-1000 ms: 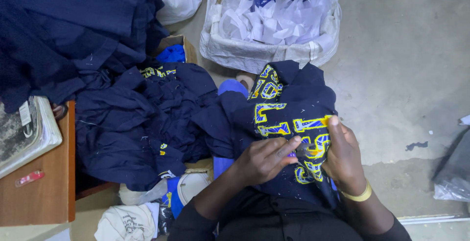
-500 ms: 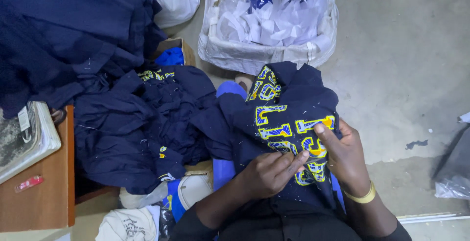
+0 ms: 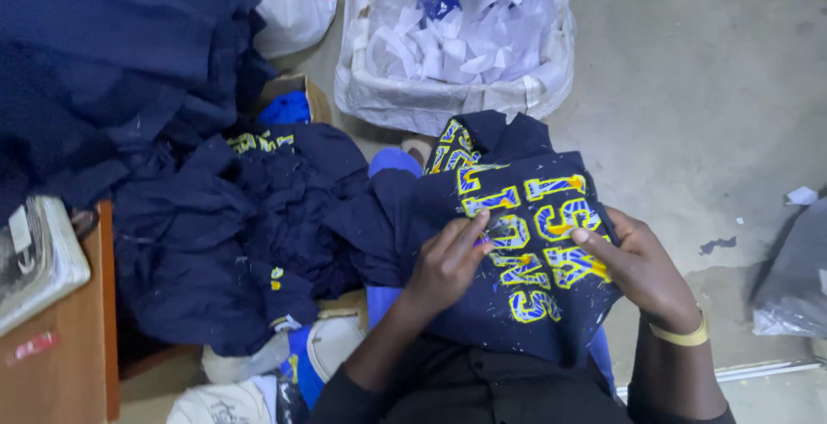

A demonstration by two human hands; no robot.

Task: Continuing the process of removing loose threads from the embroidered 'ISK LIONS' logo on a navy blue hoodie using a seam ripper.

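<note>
A navy cloth piece (image 3: 525, 243) with yellow and blue stitched lettering lies over my lap. My left hand (image 3: 448, 260) pinches at the lettering near the middle of the cloth, fingertips together on a small bit of it. My right hand (image 3: 642, 265), with a yellow band at the wrist, presses flat on the cloth's right side, thumb on a letter. Small pale flecks are scattered over the fabric.
A heap of similar navy pieces (image 3: 233, 226) lies to the left, and a taller navy stack (image 3: 103, 62) at the top left. A white sack (image 3: 457, 88) of white scraps stands ahead. A wooden table edge (image 3: 60, 364) is at the lower left; grey plastic (image 3: 792, 286) at the right.
My left hand slid from flat on the lower lettering up to pinch at its middle. My right hand shifted slightly right and down on the cloth. The view tilted a little.
</note>
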